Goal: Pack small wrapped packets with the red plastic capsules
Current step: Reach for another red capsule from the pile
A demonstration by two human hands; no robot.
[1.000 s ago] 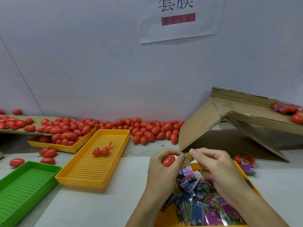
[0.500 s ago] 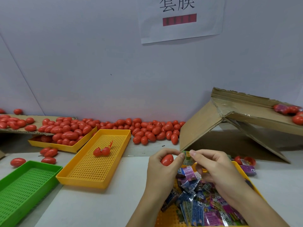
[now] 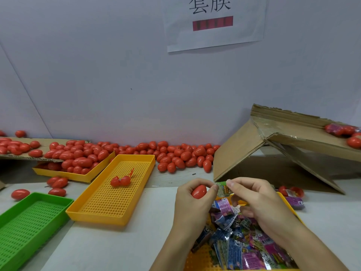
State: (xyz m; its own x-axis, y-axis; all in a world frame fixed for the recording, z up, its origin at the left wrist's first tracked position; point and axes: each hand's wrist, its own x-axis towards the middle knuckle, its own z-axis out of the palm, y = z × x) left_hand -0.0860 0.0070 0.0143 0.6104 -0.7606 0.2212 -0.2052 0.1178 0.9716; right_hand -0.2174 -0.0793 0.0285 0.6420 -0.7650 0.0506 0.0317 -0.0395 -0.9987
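Observation:
My left hand [image 3: 192,202] grips a red plastic capsule [image 3: 199,191] in its curled fingers. My right hand [image 3: 257,200] pinches a small green wrapped packet [image 3: 223,189] right beside the capsule; the left thumb touches the packet too. Below both hands a yellow tray [image 3: 284,199] holds a heap of several colourful wrapped packets [image 3: 242,237]. A long pile of red capsules [image 3: 181,155] lies along the back wall.
A yellow perforated tray [image 3: 109,210] with an opened capsule [image 3: 120,180] sits left of centre, a green tray [image 3: 23,227] at far left, another yellow tray [image 3: 78,177] full of capsules behind. A folded cardboard box [image 3: 273,149] leans at right, with filled capsules [image 3: 291,191] beside it.
Both hands stayed over the packet tray. The right hand's green packet stays pinched against the capsule; both hands shifted very slightly.

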